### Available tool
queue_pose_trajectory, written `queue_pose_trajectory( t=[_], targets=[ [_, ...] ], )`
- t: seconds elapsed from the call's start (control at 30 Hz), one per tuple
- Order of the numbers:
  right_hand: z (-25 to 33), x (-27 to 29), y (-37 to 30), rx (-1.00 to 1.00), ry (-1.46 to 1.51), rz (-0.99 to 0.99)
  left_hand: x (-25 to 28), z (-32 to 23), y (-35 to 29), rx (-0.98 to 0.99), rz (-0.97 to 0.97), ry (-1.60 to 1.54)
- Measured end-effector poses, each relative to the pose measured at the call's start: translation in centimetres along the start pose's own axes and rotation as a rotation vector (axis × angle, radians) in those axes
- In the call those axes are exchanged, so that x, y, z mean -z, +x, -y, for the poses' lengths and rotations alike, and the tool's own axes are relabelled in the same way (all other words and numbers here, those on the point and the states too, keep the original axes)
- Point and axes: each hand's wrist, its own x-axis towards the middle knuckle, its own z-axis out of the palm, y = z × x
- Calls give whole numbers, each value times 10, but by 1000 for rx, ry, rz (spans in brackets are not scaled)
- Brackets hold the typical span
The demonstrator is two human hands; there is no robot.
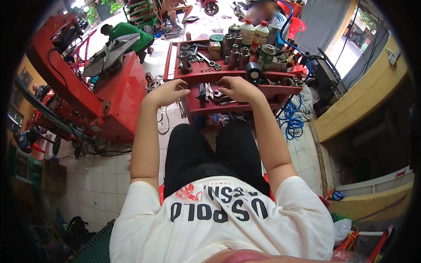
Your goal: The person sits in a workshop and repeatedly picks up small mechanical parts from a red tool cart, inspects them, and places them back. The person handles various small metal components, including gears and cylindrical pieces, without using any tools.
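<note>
My left hand (169, 93) is at the front left corner of a red tool cart (210, 79). Its fingers are bent and stand apart from the thumb, with nothing visible between them. On the other side, my right hand (241, 90) hangs over the cart's lower tray, fingers curled and a gap left to the thumb. Just below its thumb lies an open-end wrench (217, 93), among other wrenches and a dark-handled tool (202, 91). Whether the right thumb touches that wrench, I cannot tell. Several thin metal tools (181, 109) hang beside the cart below my left hand.
On the cart's top stand metal sockets (233, 56), spray cans (266, 57), bottles (247, 34) and loose wrenches (206, 59). A red tyre machine (118, 98) stands left. Blue hose (293, 125) coils on the right floor. A person in green (131, 33) bends beyond the machine.
</note>
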Motion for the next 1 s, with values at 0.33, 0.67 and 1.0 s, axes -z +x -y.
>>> queue_pose_trajectory(
  t=[0.33, 0.67, 1.0],
  targets=[
    [-36, -33, 91, 43, 29, -327, 14, 71, 68, -256, -399, 108],
    [-58, -68, 174, -53, -311, -458, 21, 119, 193, -266, -743, 177],
    [-64, -72, 170, -44, -291, -562, 7, 98, 187, -174, -647, 172]
  ],
)
